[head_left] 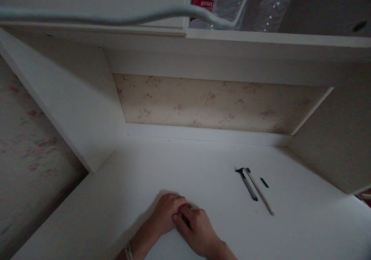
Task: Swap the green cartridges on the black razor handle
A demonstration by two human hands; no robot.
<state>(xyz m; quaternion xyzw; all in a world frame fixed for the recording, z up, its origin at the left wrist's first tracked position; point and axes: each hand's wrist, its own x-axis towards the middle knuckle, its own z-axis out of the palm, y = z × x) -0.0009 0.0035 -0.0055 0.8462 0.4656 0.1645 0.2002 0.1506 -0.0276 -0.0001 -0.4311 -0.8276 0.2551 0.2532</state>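
Observation:
My left hand rests low in the head view on the white desk, its fingers curled in. Against it lies my right hand, also closed, its thumb and fingers touching the left hand's fingers. What is inside either hand, if anything, is hidden. To the right of the hands lies a slim grey tool with a black, T-shaped head. Beside that tool is a long white stick with a dark tip at its far end. A short dark green strip lies a little farther right.
Above the desk runs a shelf holding several plastic bottles with red labels. A pale cable hangs across its front. Side panels bound the desk at left and right, with flowered wallpaper at the back.

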